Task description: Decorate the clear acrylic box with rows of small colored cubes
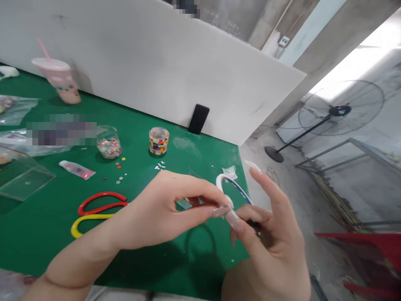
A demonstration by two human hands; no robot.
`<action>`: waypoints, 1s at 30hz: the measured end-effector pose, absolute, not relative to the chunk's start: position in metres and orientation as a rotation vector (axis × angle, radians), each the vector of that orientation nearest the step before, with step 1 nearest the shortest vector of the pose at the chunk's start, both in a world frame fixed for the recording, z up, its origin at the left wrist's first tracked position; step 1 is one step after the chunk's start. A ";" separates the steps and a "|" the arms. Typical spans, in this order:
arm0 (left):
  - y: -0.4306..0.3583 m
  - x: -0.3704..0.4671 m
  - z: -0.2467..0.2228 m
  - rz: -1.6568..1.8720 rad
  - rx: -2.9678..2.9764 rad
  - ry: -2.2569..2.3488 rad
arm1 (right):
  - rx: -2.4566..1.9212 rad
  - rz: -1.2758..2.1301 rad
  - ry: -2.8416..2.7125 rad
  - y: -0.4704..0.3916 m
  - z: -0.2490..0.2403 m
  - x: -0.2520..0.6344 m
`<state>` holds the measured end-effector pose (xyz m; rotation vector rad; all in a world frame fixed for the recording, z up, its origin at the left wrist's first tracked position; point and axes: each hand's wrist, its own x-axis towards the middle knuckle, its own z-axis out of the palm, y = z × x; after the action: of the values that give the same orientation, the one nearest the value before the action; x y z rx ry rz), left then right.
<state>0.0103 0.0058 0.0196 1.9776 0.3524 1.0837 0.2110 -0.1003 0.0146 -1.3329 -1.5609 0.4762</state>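
Observation:
A thin white curved band (219,180), blue on its inner face, looks like a headband or hoop and is held above the table. My right hand (272,238) grips it between thumb and bent fingers, with one finger raised away. From the left, my left hand (184,205) reaches in with thumb and index fingertips pinched together against the band beside the right thumb. Whatever is between those left fingertips is too small or hidden to make out. Under the left forearm lie scissors with a red handle (102,202) and a yellow one, their blades covered.
On the green table (147,259) stand a mosaic-covered cup (159,142), a clear cup of small pieces (109,147) and a pink lidded cup (64,81). A tube (77,169) lies near loose pieces. A phone (198,119) leans on the white board (140,58); a fan (340,110) stands beyond.

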 end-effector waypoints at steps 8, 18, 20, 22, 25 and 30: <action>0.006 0.008 0.017 1.063 1.990 0.341 | -1.331 0.468 -1.563 -0.099 0.014 0.212; 0.006 0.009 0.020 1.088 1.982 0.342 | -1.326 0.461 -1.569 -0.100 0.014 0.212; 0.006 0.009 0.020 1.085 1.972 0.340 | -1.322 0.460 -1.569 -0.100 0.014 0.211; 0.006 0.009 0.019 1.082 1.963 0.349 | -1.330 0.456 -1.566 -0.100 0.014 0.212; 0.006 0.009 0.019 1.076 1.956 0.353 | -1.338 0.451 -1.567 -0.101 0.014 0.213; 0.006 0.009 0.019 1.064 1.950 0.360 | -1.332 0.454 -1.568 -0.101 0.013 0.213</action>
<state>0.0085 0.0064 0.0193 1.9498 0.3599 1.0636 0.2132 -0.1009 0.0135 -1.3325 -1.5675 0.4535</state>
